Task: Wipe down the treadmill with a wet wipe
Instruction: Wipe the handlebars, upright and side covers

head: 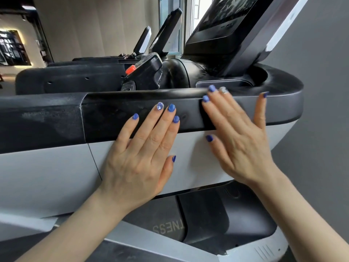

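Both hands flat on treadmill (188, 110) side rail, fingers straight; left hand (139, 159) and right hand (239, 137) each grip nothing; wet wipe nowhere in sight; risk: bare palms smear dust on black rail instead of cleaning.

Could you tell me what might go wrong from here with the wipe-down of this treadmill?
1. No wet wipe is visible: left hand and right hand lie flat and bare on the console, so they may only smear the dust.
2. The red stop button sits near the wiping path and could be knocked.
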Demonstrator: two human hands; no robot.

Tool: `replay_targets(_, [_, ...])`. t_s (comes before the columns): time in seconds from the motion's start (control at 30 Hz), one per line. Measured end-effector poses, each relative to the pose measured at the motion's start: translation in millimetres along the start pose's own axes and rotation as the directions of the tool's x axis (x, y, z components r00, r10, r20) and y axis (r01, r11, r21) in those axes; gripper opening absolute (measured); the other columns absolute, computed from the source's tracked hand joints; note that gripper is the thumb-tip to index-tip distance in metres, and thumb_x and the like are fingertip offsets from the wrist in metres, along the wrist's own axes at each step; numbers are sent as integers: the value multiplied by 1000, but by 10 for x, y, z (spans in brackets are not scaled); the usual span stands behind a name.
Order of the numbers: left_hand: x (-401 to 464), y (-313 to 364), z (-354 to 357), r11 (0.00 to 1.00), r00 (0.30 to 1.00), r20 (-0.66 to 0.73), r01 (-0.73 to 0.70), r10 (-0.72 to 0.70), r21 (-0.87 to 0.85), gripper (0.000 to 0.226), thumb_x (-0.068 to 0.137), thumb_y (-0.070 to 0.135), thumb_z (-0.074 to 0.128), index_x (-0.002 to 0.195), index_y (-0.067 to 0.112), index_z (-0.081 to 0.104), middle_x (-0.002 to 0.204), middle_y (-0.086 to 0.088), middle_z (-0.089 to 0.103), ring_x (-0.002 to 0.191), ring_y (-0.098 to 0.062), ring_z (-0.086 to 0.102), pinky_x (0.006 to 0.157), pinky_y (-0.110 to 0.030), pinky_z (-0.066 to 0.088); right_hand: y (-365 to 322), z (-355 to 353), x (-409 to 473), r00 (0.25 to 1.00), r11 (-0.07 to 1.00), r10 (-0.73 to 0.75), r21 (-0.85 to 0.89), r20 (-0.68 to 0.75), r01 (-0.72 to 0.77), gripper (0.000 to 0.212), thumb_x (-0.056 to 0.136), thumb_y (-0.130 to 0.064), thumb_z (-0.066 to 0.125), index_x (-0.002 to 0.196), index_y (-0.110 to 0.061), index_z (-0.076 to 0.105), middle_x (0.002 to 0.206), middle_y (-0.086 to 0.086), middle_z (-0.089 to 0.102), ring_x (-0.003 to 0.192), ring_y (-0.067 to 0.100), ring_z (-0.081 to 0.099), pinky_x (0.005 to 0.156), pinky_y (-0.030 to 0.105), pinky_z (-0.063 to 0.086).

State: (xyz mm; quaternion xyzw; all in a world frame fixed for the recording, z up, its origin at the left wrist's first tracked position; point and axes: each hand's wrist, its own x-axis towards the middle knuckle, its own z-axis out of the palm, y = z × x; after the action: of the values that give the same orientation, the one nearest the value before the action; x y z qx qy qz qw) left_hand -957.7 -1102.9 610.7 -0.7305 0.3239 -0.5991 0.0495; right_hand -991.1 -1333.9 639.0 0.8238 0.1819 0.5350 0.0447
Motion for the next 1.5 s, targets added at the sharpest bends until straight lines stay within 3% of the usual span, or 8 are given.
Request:
replay_targets(0.2, [-4, 18, 29, 1000, 1000, -27, 4, -3, 29, 66, 95, 28, 55, 152, -1, 39, 158, -17, 37, 148, -31, 35, 120, -51, 25, -135, 70, 186, 992, 986, 101, 139, -79, -89, 60, 101, -33, 41, 145, 7, 40, 158, 21, 35, 150, 32, 30, 122, 53, -6])
replay_targets(0.3, [-2, 18, 16, 1000, 1000, -13, 1, -1, 12, 66, 96, 28, 55, 152, -1, 37, 159, -17, 35, 148, -31, 33, 120, -51, 24, -145, 93, 159, 992, 992, 100, 90, -72, -93, 58, 104, -35, 34, 145, 5, 44, 160, 23, 30, 152, 33, 26, 121, 56, -5])
replay_targets(0.57, [52, 140, 20, 998, 1000, 4, -31, 31, -56, 64, 97, 22, 53, 154, 1, 34, 162, -15, 29, 152, -29, 23, 124, -55, 13, -100, 253, -558, 988, 979, 153, -129, -30, -155, 66, 106, -41, 23, 161, -13, 0, 167, -1, -15, 156, 21, -2, 122, 53, -11])
replay_targets(0.73, [102, 272, 108, 995, 995, 12, -94, 94, -40, 62, 98, 21, 51, 154, 1, 35, 161, -14, 31, 150, -29, 30, 121, -57, 18, -116, 420, -677, 986, 984, 148, -91, -74, -155, 69, 106, -44, 21, 160, -12, -7, 166, 2, -19, 155, 21, -8, 123, 49, -12])
replay_targets(0.9, [88, 264, 167, 994, 994, -10, -111, 111, -11, 65, 95, 19, 53, 154, 0, 35, 161, -15, 33, 149, -29, 32, 119, -58, 19, 151, 642, -1376, 998, 975, 61, -212, -2, -60, 67, 107, -44, 23, 162, -14, -2, 169, 3, -10, 156, 21, -4, 125, 46, -10])
replay_targets(1.1, [147, 390, 173, 993, 994, 1, -108, 108, -51, 64, 98, 20, 50, 156, 1, 31, 163, -14, 24, 153, -29, 21, 122, -59, 7, 21, 529, -814, 992, 991, 64, -110, -109, -76, 69, 106, -46, 24, 161, -13, -3, 168, 1, -14, 155, 20, -6, 122, 48, -15])
replay_targets(1.37, [176, 451, 260, 993, 993, -18, -117, 118, 24, 64, 96, 24, 52, 154, 1, 36, 160, -15, 33, 149, -29, 32, 119, -59, 17, 356, 847, -1748, 1000, 970, 6, -245, 10, -4, 67, 106, -42, 28, 161, -12, 4, 170, 4, -5, 156, 24, 0, 124, 49, -10])
replay_targets(1.5, [161, 463, 258, 991, 992, -9, -124, 125, 42, 64, 97, 24, 51, 154, 0, 35, 161, -16, 32, 149, -30, 32, 118, -61, 18, 125, 861, -1528, 998, 988, -13, -157, -59, 3, 70, 104, -42, 33, 161, -11, 7, 170, 3, -3, 156, 23, 2, 125, 48, -6])
